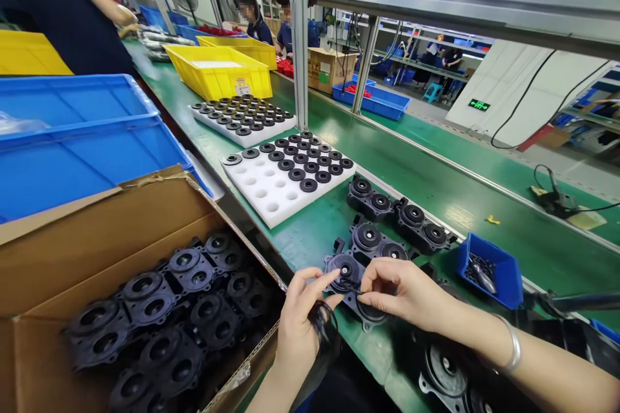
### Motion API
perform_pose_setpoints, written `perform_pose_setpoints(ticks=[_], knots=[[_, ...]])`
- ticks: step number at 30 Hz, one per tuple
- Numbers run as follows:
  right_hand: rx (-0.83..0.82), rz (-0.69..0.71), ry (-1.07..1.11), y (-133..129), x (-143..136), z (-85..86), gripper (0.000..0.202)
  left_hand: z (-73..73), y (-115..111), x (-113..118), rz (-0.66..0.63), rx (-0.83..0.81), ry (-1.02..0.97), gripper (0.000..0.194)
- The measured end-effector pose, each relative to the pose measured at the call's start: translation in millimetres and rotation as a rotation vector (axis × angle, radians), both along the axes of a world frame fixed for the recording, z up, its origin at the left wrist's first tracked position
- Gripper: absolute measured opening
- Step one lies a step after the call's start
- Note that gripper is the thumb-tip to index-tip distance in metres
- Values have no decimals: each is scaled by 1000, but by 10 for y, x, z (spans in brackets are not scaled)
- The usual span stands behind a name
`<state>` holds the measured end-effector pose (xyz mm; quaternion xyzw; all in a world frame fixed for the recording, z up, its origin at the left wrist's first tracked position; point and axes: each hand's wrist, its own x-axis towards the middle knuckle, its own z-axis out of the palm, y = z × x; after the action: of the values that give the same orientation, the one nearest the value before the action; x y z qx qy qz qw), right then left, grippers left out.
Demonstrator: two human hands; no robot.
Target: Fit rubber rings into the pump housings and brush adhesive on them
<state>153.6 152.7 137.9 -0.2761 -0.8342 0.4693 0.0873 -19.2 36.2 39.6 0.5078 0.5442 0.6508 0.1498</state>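
My left hand [301,319] is closed around a bunch of thin black rubber rings [323,324], which loop out below its fingers. Its thumb and index finger reach over a black twin-round housing [345,264] on the green bench. My right hand [411,290] pinches a thin dark strand, seemingly one of these rings, above the same housing; the fingers partly cover it. Just behind stands another housing [367,237] with black discs in its round seats. Two more housings, one at the left [371,199] and one at the right [421,226], lie farther back.
White foam tray [242,190] carries rows of black discs, with bare holes at its near-left side. A cardboard box [97,232] of black housings stands at left, beside blue crates [87,161]. A small blue bin [508,281] holds small dark parts. Co-workers are beyond.
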Motion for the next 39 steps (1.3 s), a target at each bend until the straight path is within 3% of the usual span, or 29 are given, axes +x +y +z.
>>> perform_pose_setpoints(ticks=[4,13,18,23,27,34,39], knots=[[2,26,8,22,-13,0,25,39,85,13,-54,38,40,14],[150,85,35,72,9,-11,16,-4,-17,-20,-67,80,179,30],[155,94,29,77,21,7,16,55,18,-16,-63,81,138,24],[178,7,24,174,-55,66,19,116,-13,-35,89,33,153,18],[91,-57,-66,303,-218,-19,18,67,-161,-58,161,-15,115,25],[39,-74,-146,459,-429,-306,12,-100,-328,4,174,-86,519,31],[27,-77,-147,497,-433,-317,16,-203,-316,60,133,-90,689,38]])
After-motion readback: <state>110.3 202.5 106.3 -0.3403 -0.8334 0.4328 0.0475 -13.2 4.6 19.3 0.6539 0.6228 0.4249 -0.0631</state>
